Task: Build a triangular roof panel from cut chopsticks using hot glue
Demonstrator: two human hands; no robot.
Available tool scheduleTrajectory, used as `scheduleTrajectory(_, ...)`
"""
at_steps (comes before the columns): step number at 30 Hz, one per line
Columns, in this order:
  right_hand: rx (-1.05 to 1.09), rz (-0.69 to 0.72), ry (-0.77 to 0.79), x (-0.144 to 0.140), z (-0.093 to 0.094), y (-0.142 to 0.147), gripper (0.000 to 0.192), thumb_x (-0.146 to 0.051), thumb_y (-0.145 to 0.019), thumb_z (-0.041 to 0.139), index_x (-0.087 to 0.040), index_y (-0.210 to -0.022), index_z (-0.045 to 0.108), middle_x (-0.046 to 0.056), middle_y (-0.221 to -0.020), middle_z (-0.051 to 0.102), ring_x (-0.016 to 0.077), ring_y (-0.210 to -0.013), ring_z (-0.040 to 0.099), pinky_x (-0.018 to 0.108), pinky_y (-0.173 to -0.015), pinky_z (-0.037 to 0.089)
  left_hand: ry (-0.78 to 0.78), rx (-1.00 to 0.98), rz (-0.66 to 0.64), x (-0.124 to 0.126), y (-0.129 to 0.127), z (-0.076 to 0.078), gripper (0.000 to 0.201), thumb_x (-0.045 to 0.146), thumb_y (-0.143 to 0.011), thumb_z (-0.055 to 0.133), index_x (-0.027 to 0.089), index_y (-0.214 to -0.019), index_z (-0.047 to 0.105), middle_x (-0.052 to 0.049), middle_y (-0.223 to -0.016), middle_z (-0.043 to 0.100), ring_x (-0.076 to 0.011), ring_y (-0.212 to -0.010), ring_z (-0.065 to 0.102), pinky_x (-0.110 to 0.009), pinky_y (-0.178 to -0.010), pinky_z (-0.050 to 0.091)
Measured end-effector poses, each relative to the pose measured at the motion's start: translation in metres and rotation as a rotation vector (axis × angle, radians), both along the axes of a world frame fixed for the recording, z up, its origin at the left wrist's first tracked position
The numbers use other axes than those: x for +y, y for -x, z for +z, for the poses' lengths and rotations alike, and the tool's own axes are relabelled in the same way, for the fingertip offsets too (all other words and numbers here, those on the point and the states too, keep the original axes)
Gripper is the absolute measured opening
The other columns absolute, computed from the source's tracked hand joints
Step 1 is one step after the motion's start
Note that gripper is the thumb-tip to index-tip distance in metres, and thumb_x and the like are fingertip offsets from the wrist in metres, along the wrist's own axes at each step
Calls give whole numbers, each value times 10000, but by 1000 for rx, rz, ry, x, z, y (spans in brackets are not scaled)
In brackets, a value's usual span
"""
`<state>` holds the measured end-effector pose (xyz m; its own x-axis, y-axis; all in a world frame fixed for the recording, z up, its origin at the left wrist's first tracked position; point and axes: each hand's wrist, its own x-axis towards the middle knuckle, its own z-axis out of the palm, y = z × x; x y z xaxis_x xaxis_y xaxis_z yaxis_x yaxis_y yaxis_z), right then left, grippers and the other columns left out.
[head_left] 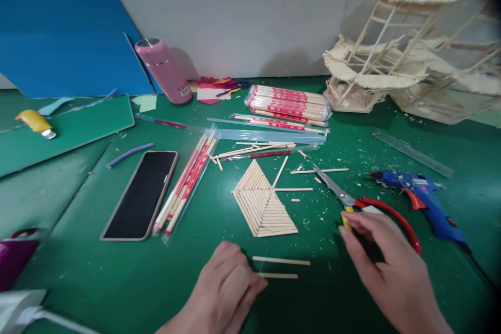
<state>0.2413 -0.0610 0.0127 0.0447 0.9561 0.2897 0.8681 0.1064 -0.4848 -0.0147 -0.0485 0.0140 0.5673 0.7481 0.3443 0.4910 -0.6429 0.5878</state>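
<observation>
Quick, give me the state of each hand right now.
Left hand: fingers curled on the mat, touching a cut stick, not gripping it.
Right hand: reaching onto the scissors; grip cannot be told.
</observation>
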Motion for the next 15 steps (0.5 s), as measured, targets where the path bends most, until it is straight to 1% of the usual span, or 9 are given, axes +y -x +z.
scheduleTrajectory(3,-32,-138,28,-9,-4,-22,243,-359,-826,501,-228,-1027,542,40,-976,564,188,-867,558,310,-722,471,-89,-22,28,-8,1,3,265,169,-899,327,202,-647,405,21,-536,438,-129,-489,410,-266,-480,360)
scheduleTrajectory(6,-37,-189,23,-15,-7,-35,275,-394,-823,488,-219,-1029,539,45,-981,559,193,-871,559,322,-743,470,-122,33,105,-14,5,10,302,201,-909,318,212,-618,400,28,-518,434,-128,-470,437,-260,-470,382)
scheduleTrajectory(8,-55,-216,14,-17,-8,-41,297,-421,-816,483,-210,-1018,539,50,-979,555,193,-849,559,326,-732,473,-152,85,178,-13,14,18,302,218,-906,338,215,-613,412,26,-523,443,-135,-494,475,-261,-484,397)
scheduleTrajectory(10,-72,-257,31,-17,-8,-46,338,-457,-810,469,-208,-1028,539,57,-982,546,198,-825,556,317,-662,487,-183,132,256,-5,28,28,293,228,-906,336,213,-626,423,14,-555,469,-148,-551,516,-266,-506,405)
scheduleTrajectory(12,-74,-305,43,-17,-6,-51,388,-494,-800,457,-210,-1051,535,67,-987,535,210,-811,549,297,-558,487,-177,199,339,8,41,36,261,220,-895,359,206,-641,419,9,-575,464,-154,-587,529,-264,-514,402)
scheduleTrajectory(13,-79,-332,36,-17,-5,-54,404,-505,-794,459,-211,-1062,531,73,-986,533,217,-809,546,290,-521,479,-174,229,393,16,47,38,260,215,-888,366,204,-630,404,12,-563,439,-150,-567,514,-264,-517,404)
scheduleTrajectory(14,-89,-359,29,-16,-3,-57,410,-501,-792,466,-211,-1076,526,82,-989,531,226,-815,544,291,-509,474,-143,286,436,24,51,38,246,212,-880,378,199,-635,409,2,-585,458,-153,-574,516,-272,-534,419)
scheduleTrajectory(15,-107,-386,25,-15,-1,-61,406,-485,-796,474,-208,-1090,521,96,-994,531,237,-833,542,299,-522,473,-163,314,460,31,53,37,191,221,-876,377,187,-704,450,-33,-678,517,-172,-636,539,-293,-572,437)
